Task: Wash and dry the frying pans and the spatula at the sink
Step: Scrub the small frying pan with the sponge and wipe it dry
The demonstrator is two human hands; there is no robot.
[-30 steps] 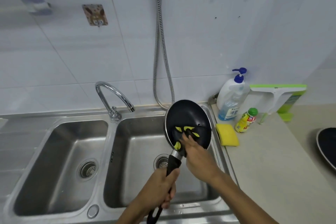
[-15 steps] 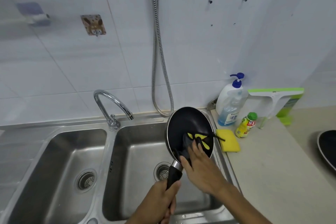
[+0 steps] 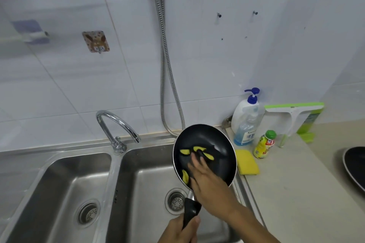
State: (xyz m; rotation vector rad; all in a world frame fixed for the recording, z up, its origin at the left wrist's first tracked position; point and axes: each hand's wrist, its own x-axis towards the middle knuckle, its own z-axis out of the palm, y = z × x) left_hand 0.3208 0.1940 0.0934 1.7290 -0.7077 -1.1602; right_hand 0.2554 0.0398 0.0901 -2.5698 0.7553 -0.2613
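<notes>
A black frying pan (image 3: 211,138) is held tilted over the right basin of the steel sink (image 3: 146,179). My left hand (image 3: 177,231) grips its black handle at the bottom of the view. My right hand (image 3: 205,179) lies inside the pan, its fingers spread flat and pressing a black and yellow cloth (image 3: 185,152) against the pan's surface. A second black pan (image 3: 355,165) lies on the counter at the right edge, partly cut off. No spatula is in view.
The chrome tap (image 3: 116,126) stands between the two basins, and a metal hose (image 3: 164,65) hangs down the tiled wall. On the counter right of the sink are a yellow sponge (image 3: 247,164), a pump soap bottle (image 3: 245,120), a small yellow bottle (image 3: 263,145) and a green squeegee (image 3: 292,112).
My right hand and the cloth have slid across the inside of the pan, first right and then back left. The pan has stayed over the right basin in my left hand. The view tilted up.
</notes>
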